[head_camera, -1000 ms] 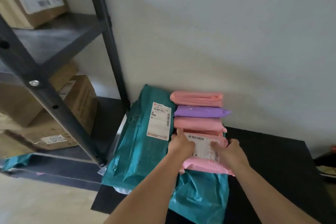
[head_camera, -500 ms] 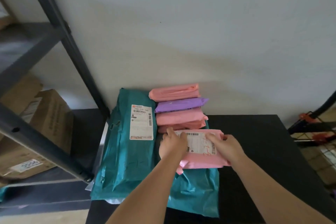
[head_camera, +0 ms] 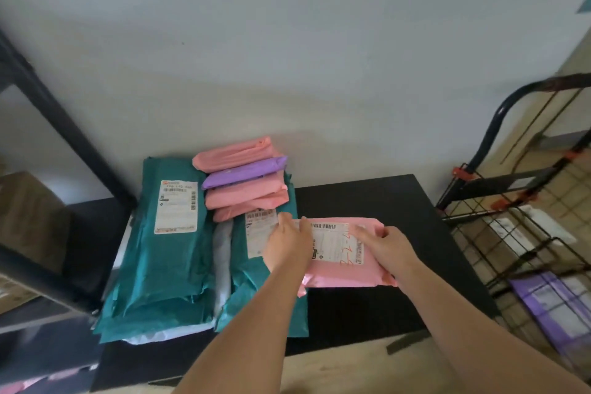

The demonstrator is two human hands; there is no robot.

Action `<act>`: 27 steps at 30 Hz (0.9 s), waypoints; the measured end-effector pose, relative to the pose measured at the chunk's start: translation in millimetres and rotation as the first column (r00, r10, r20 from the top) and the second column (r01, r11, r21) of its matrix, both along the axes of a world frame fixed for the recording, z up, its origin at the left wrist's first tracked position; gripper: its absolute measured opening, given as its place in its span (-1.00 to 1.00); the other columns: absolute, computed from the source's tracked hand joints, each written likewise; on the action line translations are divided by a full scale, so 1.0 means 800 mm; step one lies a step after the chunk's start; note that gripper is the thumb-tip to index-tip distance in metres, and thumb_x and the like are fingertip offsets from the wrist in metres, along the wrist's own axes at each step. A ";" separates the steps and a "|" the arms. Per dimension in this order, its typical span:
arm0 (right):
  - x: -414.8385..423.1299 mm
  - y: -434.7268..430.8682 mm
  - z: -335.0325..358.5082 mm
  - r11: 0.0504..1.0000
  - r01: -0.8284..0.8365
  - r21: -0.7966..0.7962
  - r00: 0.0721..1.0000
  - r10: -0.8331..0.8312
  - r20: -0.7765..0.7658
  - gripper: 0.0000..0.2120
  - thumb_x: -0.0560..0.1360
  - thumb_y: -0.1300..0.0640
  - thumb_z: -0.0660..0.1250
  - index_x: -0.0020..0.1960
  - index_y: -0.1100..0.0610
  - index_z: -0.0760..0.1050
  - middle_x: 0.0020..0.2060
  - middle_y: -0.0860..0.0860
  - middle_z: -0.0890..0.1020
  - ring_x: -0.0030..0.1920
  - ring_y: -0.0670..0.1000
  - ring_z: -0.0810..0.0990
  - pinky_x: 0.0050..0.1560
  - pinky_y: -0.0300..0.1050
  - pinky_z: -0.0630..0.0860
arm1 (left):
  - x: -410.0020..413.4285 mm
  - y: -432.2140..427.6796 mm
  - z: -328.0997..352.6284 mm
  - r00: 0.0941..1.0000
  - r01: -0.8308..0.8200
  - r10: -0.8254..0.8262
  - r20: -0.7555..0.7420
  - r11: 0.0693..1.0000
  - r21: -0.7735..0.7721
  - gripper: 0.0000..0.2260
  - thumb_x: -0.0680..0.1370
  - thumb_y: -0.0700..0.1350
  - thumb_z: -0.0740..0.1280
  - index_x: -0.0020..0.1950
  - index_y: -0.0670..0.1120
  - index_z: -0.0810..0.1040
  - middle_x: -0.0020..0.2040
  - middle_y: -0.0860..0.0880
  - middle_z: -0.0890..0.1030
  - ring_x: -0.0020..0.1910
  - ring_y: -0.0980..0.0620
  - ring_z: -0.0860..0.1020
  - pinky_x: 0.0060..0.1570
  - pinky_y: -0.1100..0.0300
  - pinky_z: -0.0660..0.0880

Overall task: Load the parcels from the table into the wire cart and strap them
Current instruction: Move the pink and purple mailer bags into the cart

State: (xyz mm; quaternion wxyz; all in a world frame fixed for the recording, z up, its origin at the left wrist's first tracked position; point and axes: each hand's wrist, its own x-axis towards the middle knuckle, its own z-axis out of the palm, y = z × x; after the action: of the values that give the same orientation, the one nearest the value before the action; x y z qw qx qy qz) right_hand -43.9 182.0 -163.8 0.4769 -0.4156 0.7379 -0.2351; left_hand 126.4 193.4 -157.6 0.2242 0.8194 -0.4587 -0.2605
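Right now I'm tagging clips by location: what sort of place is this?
Probably a parcel storage room: labelled mailers stacked on a table, a wire cart alongside, metal shelving holding cartons.

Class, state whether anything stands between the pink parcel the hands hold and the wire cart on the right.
Nothing visible: between the pink parcel, held by the left hand and right hand, and the wire cart lies only bare table.
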 end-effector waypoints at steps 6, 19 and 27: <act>-0.125 0.042 0.005 0.985 0.172 -0.016 0.983 -0.171 0.063 -0.52 0.44 -0.21 0.42 0.16 0.12 0.46 -0.12 0.06 0.67 -0.14 0.07 0.69 -0.05 0.09 0.66 | -0.124 0.015 0.009 1.000 0.019 -0.019 -0.022 0.999 -0.028 -0.63 0.63 0.13 0.09 0.35 -0.01 0.36 0.18 -0.03 0.57 0.10 -0.06 0.55 -0.03 0.08 0.42; -0.359 0.119 0.005 0.848 0.529 -0.009 0.827 -0.514 0.229 -0.47 0.43 -0.11 0.48 0.19 0.20 0.39 -0.07 0.12 0.61 -0.10 0.10 0.64 -0.11 0.05 0.68 | -0.395 0.027 -0.006 0.723 0.025 0.174 -0.669 0.961 0.276 -0.40 0.48 0.19 0.39 0.37 -0.11 0.31 0.14 -0.10 0.56 0.02 -0.09 0.60 -0.04 -0.03 0.59; -0.448 0.131 -0.004 0.854 0.519 0.039 0.813 -0.507 0.288 -0.61 0.49 -0.03 0.44 0.19 0.17 0.47 0.00 0.11 0.64 0.02 0.08 0.64 0.04 0.05 0.64 | -0.504 0.012 -0.032 0.560 0.137 0.053 -0.827 0.978 0.156 -0.41 0.41 -0.09 0.53 0.35 -0.09 0.34 0.12 -0.05 0.62 0.01 -0.04 0.63 -0.10 0.03 0.60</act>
State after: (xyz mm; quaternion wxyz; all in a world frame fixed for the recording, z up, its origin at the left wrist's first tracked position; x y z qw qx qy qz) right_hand -402.3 286.8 -167.3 0.4895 -0.1724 0.7401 -0.4277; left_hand -276.5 202.8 -183.3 0.3222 0.6086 -0.2905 -0.6644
